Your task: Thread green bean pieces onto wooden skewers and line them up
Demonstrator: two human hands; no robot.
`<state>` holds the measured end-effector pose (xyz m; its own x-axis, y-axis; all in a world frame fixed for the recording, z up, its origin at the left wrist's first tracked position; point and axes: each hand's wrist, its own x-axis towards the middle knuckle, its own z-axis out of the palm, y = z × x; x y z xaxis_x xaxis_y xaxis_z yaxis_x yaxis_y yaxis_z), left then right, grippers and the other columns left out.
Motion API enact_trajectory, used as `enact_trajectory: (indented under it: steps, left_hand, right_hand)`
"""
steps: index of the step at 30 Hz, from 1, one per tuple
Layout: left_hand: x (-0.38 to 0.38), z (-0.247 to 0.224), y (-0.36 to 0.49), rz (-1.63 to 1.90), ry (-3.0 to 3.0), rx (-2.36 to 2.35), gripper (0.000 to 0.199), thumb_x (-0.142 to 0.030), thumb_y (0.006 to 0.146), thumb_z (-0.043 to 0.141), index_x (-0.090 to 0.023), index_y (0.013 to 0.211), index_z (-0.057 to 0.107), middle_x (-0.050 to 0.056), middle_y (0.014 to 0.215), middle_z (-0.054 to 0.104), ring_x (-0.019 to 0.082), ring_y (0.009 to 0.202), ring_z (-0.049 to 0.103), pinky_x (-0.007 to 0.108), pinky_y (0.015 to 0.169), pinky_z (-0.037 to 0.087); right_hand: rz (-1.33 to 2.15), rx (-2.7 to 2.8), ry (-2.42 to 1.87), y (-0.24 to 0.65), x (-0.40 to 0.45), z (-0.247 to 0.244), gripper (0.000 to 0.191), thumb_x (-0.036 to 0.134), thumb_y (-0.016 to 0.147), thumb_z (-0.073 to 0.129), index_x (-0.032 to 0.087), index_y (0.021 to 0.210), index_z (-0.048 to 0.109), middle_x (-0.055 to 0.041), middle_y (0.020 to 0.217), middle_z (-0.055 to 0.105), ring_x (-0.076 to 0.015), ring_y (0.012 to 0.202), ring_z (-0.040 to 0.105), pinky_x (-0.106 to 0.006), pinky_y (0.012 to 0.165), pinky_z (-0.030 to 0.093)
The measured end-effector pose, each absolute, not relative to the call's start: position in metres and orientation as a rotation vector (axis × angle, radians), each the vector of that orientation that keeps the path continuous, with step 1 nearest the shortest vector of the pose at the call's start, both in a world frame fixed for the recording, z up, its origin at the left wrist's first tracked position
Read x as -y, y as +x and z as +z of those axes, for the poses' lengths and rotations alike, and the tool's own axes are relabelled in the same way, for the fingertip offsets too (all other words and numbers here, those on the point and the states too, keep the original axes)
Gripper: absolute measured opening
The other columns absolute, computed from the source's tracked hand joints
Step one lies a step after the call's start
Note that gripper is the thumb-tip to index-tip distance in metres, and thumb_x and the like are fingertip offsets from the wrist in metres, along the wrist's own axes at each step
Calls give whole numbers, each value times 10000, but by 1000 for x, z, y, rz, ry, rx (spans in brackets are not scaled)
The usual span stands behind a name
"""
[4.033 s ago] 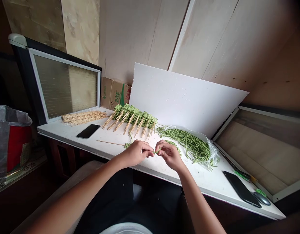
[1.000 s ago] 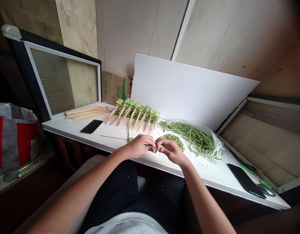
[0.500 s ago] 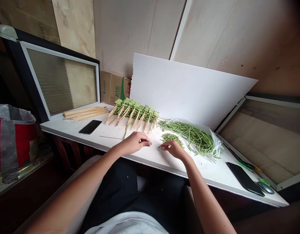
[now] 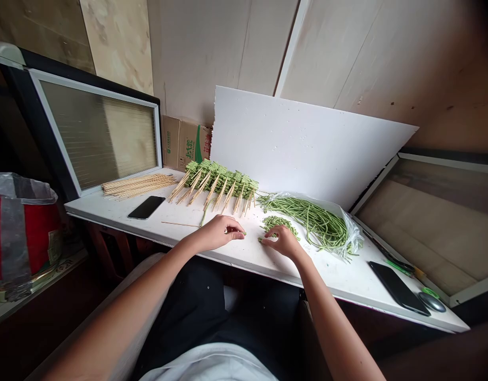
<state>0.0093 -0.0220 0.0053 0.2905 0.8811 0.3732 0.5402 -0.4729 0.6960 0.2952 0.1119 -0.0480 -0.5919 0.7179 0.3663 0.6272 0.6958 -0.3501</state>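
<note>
My left hand [image 4: 222,233] is over the white table, thumb and fingers pinched round a small green bean piece [image 4: 245,233] at their tips. Just to its right, my right hand [image 4: 282,242] has thumb and forefinger apart at the near edge of a pile of cut bean pieces [image 4: 281,223]; a green bit shows by the fingertips, and whether it is gripped is unclear. Behind my hands lie skewered bean pieces [image 4: 223,179] in a row. Long green beans [image 4: 319,219] fill a clear plastic bag at the right. A single skewer [image 4: 180,224] rests left of my left hand.
Bare skewers [image 4: 138,185] and a phone [image 4: 146,207] lie on the table's left. A second phone [image 4: 398,288] and a mouse [image 4: 431,301] are at the right end. Behind stand a cardboard box [image 4: 184,143] and a white board [image 4: 307,143]. A red bag [image 4: 33,233] stands far left.
The thumb and forefinger of my right hand have parted a little beside the pile. My left hand keeps nearly the same place and pinch. The view has shifted very slightly.
</note>
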Motion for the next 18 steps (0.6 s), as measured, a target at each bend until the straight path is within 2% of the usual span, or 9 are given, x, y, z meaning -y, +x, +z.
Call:
enact_trajectory:
  steps: [4, 6, 9, 12, 15, 18]
  left_hand:
    - [23, 5, 10, 1020, 2142, -1293, 277, -430, 943, 679, -208, 1021, 826, 83, 1010, 774, 208, 895, 683, 274, 752, 487]
    - [26, 6, 10, 1007, 2164, -1316, 313, -426, 973, 623, -210, 1098, 813, 87, 1057, 745, 198, 873, 670, 270, 748, 488]
    - [30, 7, 10, 961, 2196, -1346, 361, -384, 1014, 532, -226, 1244, 761, 82, 1120, 689, 166, 808, 629, 259, 724, 477]
    - [30, 7, 10, 905, 2228, -1345, 373, -348, 1027, 489, -253, 1292, 733, 66, 1137, 632, 139, 757, 588, 255, 716, 464]
    - [27, 3, 11, 910, 2249, -1315, 358, -355, 1021, 507, -257, 1279, 735, 63, 1125, 609, 143, 786, 593, 265, 756, 472]
    - [23, -2, 13, 982, 2188, -1275, 317, -334, 969, 614, -223, 1239, 737, 72, 1086, 647, 171, 865, 623, 279, 794, 491]
  right_hand:
    - [328, 2428, -1023, 294, -112, -45, 202, 408, 867, 753, 212, 838, 797, -72, 867, 760, -231, 798, 655, -342, 717, 489]
    - [344, 2408, -1026, 294, -112, -44, 260, 431, 909, 700, 199, 841, 797, -81, 852, 760, -222, 757, 650, -334, 687, 481]
    - [368, 2347, -1028, 293, -110, -38, 369, 496, 954, 633, 176, 862, 793, -95, 845, 758, -222, 739, 649, -339, 672, 477]
    - [492, 2280, -999, 289, -102, -27, 437, 573, 955, 617, 174, 888, 783, -97, 895, 766, -216, 742, 656, -338, 661, 488]
    - [725, 2243, -883, 278, -86, -13, 435, 591, 945, 637, 183, 990, 781, -99, 1004, 776, -201, 755, 678, -326, 648, 511]
    - [907, 2232, -691, 261, -66, -5, 432, 563, 903, 715, 192, 1118, 771, -104, 1074, 778, -221, 871, 717, -338, 721, 558]
